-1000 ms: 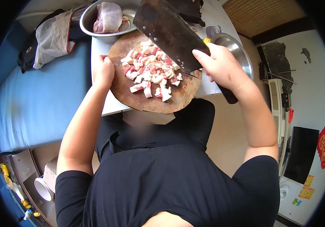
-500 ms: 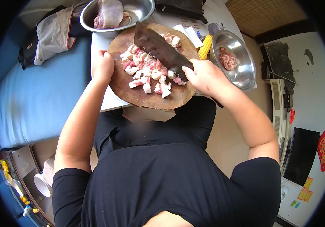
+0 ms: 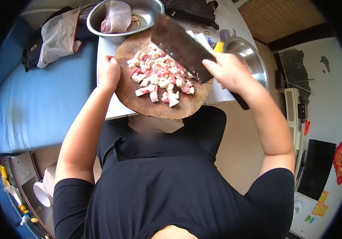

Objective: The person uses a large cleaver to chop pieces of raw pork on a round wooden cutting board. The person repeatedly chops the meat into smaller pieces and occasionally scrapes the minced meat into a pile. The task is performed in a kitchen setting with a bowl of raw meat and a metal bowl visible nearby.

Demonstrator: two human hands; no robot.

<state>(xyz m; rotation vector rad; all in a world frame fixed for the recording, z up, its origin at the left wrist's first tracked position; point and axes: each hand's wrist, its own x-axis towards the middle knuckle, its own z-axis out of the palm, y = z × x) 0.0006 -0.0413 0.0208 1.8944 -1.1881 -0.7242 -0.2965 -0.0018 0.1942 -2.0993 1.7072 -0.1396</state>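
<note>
A round wooden chopping board [image 3: 137, 104] rests at the table's near edge, with my left hand [image 3: 109, 73] closed on its left rim. Diced pieces of pale and pink fatty meat [image 3: 159, 75] are heaped in the middle of it. My right hand [image 3: 231, 71] grips a cleaver [image 3: 182, 48] by its handle. The broad dark blade slants over the right part of the board, above the meat, and bits of meat cling to it. Part of the board's far right side is hidden behind the blade.
At the far left, a metal bowl [image 3: 92, 28] holds a large piece of meat [image 3: 117, 18]. Another metal bowl [image 3: 259, 59] stands right, partly behind my right hand, beside yellow corn [image 3: 218, 47]. A dark bag [image 3: 191, 12] lies at the back. A black handle [image 3: 241, 101] juts below my right wrist.
The cleaver has come up off the meat and toward me on the right. Pieces on the board now lie closer together, and more of them show. My left hand stays on the rim.
</note>
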